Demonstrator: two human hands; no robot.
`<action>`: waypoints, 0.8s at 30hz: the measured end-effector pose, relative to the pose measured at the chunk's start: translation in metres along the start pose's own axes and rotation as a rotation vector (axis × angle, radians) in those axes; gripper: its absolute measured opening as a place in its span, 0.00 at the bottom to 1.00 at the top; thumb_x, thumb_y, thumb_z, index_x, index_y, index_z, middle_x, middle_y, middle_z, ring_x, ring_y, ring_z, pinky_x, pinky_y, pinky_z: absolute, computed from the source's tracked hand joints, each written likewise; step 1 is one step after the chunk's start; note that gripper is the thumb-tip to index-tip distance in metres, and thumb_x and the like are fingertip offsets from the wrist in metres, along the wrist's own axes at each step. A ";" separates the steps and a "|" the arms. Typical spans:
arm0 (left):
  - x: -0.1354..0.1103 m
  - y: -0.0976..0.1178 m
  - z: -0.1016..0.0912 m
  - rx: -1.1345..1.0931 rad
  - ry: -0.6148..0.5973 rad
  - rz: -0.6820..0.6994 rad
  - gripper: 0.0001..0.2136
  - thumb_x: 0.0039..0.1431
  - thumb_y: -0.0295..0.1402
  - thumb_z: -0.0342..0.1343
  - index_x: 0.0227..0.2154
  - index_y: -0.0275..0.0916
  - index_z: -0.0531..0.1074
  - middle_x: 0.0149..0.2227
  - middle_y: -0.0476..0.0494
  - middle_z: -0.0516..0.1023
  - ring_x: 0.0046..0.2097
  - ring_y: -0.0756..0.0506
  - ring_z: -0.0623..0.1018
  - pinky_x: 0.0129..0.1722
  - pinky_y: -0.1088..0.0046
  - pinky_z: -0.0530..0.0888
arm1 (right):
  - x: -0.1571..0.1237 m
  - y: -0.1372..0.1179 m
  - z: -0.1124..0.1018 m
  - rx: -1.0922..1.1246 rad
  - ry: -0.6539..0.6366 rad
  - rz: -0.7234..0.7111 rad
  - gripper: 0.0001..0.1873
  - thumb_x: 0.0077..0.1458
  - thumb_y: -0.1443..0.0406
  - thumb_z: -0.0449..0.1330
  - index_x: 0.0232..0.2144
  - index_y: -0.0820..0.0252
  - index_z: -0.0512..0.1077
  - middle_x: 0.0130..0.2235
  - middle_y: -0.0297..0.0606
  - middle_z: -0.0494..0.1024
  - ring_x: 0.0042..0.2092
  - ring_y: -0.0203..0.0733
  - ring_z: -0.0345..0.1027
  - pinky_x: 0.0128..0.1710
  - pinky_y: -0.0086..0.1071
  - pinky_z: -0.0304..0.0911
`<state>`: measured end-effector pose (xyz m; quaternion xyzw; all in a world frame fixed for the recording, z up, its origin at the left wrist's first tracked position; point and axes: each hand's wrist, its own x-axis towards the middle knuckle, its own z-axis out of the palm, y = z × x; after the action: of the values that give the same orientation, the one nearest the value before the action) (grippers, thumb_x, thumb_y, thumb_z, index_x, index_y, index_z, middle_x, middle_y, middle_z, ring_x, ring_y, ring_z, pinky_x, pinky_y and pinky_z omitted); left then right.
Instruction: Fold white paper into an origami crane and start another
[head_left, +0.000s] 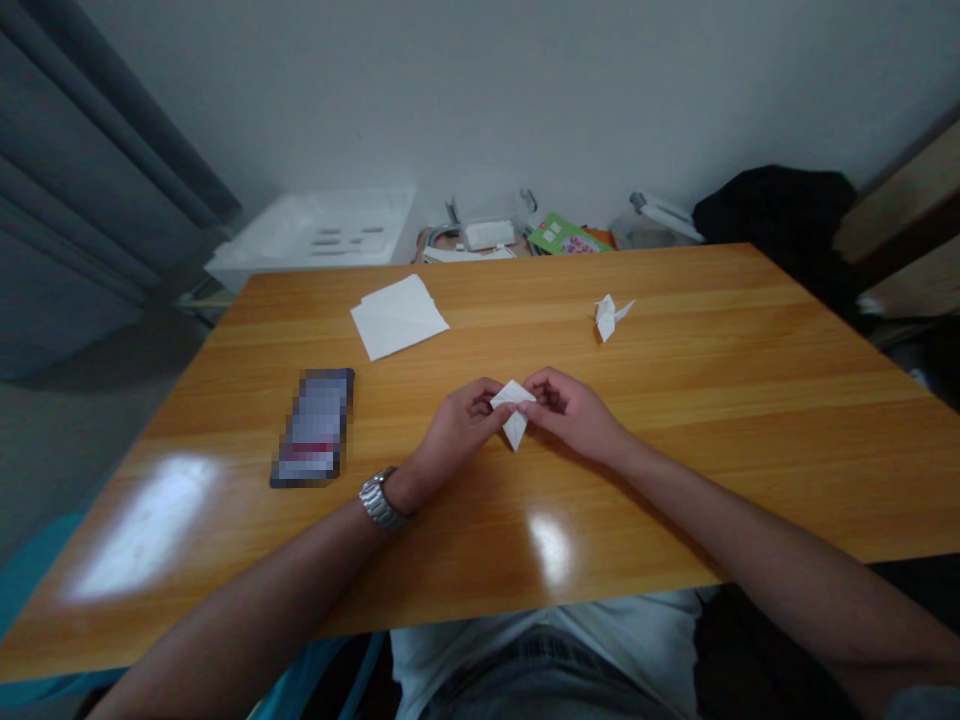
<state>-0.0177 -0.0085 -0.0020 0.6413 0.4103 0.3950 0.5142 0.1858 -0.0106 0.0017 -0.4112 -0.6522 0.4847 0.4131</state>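
A small white folded paper point(514, 394), kite-shaped with one point toward me, is held between my two hands over the middle of the table. My left hand point(466, 418), with a metal watch on its wrist, pinches the paper's left side, thumb on top. On the right side, my right hand point(574, 410) grips it the same way, its thumb close to the other thumb. The fingers beneath the paper are partly hidden. Farther back to the right stands a finished-looking origami crane point(607, 318) of white paper.
White paper sheets point(400, 316) lie at the back left of the wooden table point(712, 400). A phone point(313, 428) with a blurred screen rests left of my left hand. Behind the table's far edge are a white plastic tray point(330, 230), a green booklet point(564, 236) and a dark cloth-like heap point(776, 215).
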 end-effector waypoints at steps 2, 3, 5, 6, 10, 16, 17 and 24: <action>0.000 0.001 0.001 -0.019 0.019 -0.004 0.12 0.60 0.40 0.63 0.38 0.36 0.73 0.36 0.44 0.81 0.36 0.47 0.80 0.37 0.73 0.77 | -0.001 -0.003 0.003 0.053 0.008 0.031 0.13 0.58 0.55 0.66 0.37 0.56 0.71 0.36 0.35 0.79 0.37 0.39 0.74 0.39 0.34 0.71; 0.000 0.002 0.001 -0.028 0.023 -0.009 0.12 0.60 0.40 0.63 0.37 0.36 0.72 0.36 0.44 0.80 0.36 0.47 0.80 0.36 0.73 0.76 | -0.002 -0.005 0.005 0.088 0.006 0.055 0.14 0.58 0.54 0.66 0.37 0.56 0.71 0.36 0.35 0.79 0.36 0.39 0.74 0.38 0.34 0.72; -0.001 0.003 0.001 -0.044 0.024 -0.016 0.12 0.60 0.40 0.62 0.37 0.36 0.72 0.35 0.45 0.80 0.35 0.48 0.80 0.35 0.74 0.76 | -0.004 -0.008 0.006 0.157 -0.007 0.104 0.15 0.57 0.53 0.67 0.37 0.56 0.71 0.35 0.35 0.79 0.35 0.39 0.75 0.37 0.34 0.73; -0.001 0.003 0.001 -0.052 0.028 -0.015 0.11 0.60 0.40 0.62 0.37 0.36 0.71 0.35 0.45 0.80 0.35 0.48 0.79 0.35 0.74 0.76 | -0.005 -0.010 0.007 0.176 -0.008 0.120 0.15 0.56 0.52 0.67 0.37 0.56 0.71 0.35 0.34 0.79 0.34 0.39 0.75 0.36 0.34 0.74; -0.003 0.004 0.002 -0.082 0.014 -0.017 0.10 0.60 0.38 0.62 0.36 0.36 0.71 0.35 0.46 0.79 0.35 0.48 0.79 0.35 0.75 0.75 | -0.006 -0.014 0.007 0.147 0.027 0.122 0.17 0.53 0.53 0.70 0.33 0.56 0.71 0.32 0.33 0.78 0.32 0.38 0.75 0.34 0.34 0.75; -0.005 0.008 0.004 -0.138 0.011 0.043 0.10 0.63 0.37 0.60 0.42 0.37 0.71 0.39 0.44 0.79 0.39 0.48 0.80 0.39 0.73 0.76 | -0.006 -0.015 0.007 0.132 0.064 0.093 0.16 0.55 0.52 0.68 0.33 0.56 0.71 0.30 0.32 0.78 0.29 0.37 0.74 0.31 0.32 0.73; -0.006 0.009 0.004 -0.139 0.011 0.051 0.10 0.63 0.37 0.60 0.42 0.37 0.71 0.39 0.44 0.79 0.39 0.47 0.79 0.39 0.73 0.76 | -0.006 -0.015 0.007 0.128 0.065 0.084 0.16 0.56 0.52 0.68 0.33 0.56 0.71 0.30 0.32 0.78 0.29 0.37 0.74 0.30 0.32 0.73; -0.007 0.012 0.004 -0.126 0.026 0.071 0.09 0.64 0.38 0.60 0.37 0.37 0.70 0.35 0.46 0.77 0.36 0.50 0.77 0.37 0.75 0.73 | -0.008 -0.016 0.007 0.124 0.074 0.057 0.14 0.56 0.54 0.67 0.35 0.56 0.71 0.30 0.31 0.77 0.28 0.36 0.72 0.28 0.31 0.70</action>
<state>-0.0147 -0.0181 0.0085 0.6167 0.3681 0.4462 0.5339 0.1800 -0.0227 0.0149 -0.4208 -0.5932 0.5201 0.4479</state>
